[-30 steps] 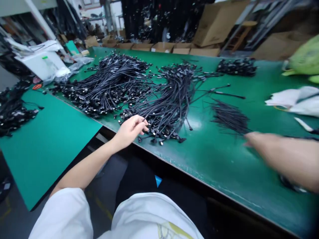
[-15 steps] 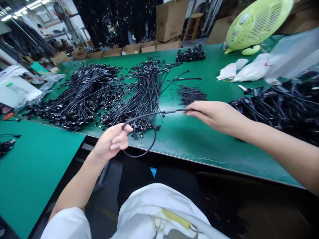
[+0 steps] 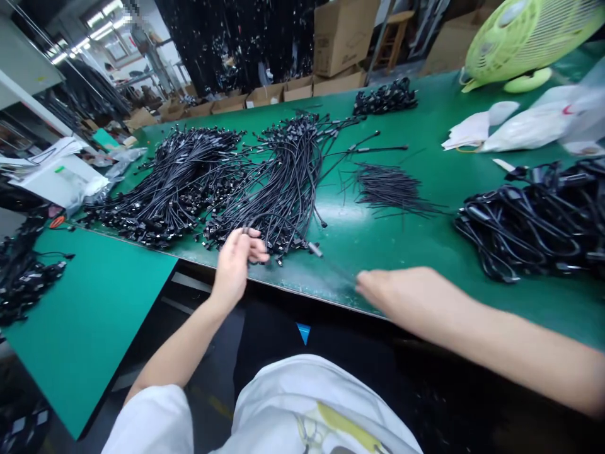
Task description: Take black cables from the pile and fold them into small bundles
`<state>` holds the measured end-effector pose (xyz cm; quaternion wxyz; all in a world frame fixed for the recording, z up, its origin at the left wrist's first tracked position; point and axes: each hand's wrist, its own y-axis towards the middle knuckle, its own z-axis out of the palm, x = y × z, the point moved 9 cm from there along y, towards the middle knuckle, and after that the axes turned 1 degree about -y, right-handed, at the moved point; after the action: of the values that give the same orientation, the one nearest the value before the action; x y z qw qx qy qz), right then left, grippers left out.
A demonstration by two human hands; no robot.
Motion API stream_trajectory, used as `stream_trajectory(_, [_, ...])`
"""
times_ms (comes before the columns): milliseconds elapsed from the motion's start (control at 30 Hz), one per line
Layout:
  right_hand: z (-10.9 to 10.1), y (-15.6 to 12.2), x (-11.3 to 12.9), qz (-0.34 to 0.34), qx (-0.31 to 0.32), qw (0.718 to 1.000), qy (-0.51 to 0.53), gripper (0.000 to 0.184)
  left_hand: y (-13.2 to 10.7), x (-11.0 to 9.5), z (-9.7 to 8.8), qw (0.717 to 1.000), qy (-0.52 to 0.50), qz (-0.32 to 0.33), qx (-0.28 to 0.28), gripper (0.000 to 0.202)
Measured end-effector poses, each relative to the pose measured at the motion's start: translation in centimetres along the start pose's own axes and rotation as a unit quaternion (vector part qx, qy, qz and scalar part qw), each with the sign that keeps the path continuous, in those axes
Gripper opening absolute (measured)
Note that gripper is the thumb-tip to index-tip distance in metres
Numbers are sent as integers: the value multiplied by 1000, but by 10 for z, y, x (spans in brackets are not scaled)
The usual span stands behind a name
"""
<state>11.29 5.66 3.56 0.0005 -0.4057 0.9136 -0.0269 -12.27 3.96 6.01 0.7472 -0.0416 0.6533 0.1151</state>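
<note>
My left hand (image 3: 239, 255) is at the table's near edge, its fingers curled around a thin black cable (image 3: 265, 217) in front of the middle cable pile (image 3: 288, 170). Farther right, my right hand (image 3: 390, 290) is closed just above the green table (image 3: 425, 243), pinching a thin dark strand. That strand is blurred by motion and runs left towards a grey sleeve (image 3: 315, 250) near the pile. Beyond my right hand lies a heap of thin black strips (image 3: 390, 187).
Another cable pile (image 3: 184, 183) lies to the left. Coiled cables (image 3: 534, 221) are heaped on the right, and a smaller bunch (image 3: 386, 98) sits at the back. A yellow-green fan (image 3: 524, 38) and white plastic bags (image 3: 524, 129) stand back right. Cartons (image 3: 265, 94) line the far edge.
My right hand has come down and nearer, drawing the strand lower. My left hand has risen slightly and the cable loop below it no longer shows. The view has shifted left.
</note>
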Motion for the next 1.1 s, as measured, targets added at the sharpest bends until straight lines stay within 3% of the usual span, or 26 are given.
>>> stream_trajectory(100, [-17,3,60,-119,55,988,81,23,-12,12,58,978,135,52,150,31])
stream_trajectory(200, [-55,18,56,-109,-19,974,199,26,-28,28,85,954,136,19,265,32])
stream_trajectory(300, [-71,29,16,-34,-169,934,312,24,-29,29,80,966,-13,-38,255,36])
stream_trajectory(367, [-65,31,-6,13,-274,884,379,29,-26,29,79,963,-103,-70,237,34])
stream_trajectory(400, [-56,34,-10,24,-294,859,419,34,-24,31,79,961,-130,-89,227,32])
stream_trajectory(533, [-9,54,1,75,-217,781,581,34,-24,51,88,956,-139,-158,206,45])
stream_trajectory(600, [3,57,4,106,-201,711,666,35,-27,58,94,946,-148,-181,225,54])
stream_trajectory(667, [11,60,8,100,-171,605,771,36,-28,59,90,938,-195,-192,215,52])
stream_trajectory(733, [17,63,16,84,-125,501,852,40,-25,58,78,937,-234,-195,170,42])
stream_trajectory(800, [20,61,15,96,-132,446,880,42,-26,59,71,943,-218,-193,160,35])
stream_trajectory(900, [20,56,10,133,-205,413,878,38,-35,67,79,953,-130,-171,214,39])
stream_trajectory(967, [17,56,18,127,-213,406,880,41,-36,74,81,967,-81,-137,201,42])
stream_trajectory(1033, [12,57,29,104,-204,419,879,46,-34,76,78,980,-35,-98,167,41])
stream_trajectory(1100, [6,55,33,87,-226,451,859,43,-32,76,80,981,32,-73,178,41])
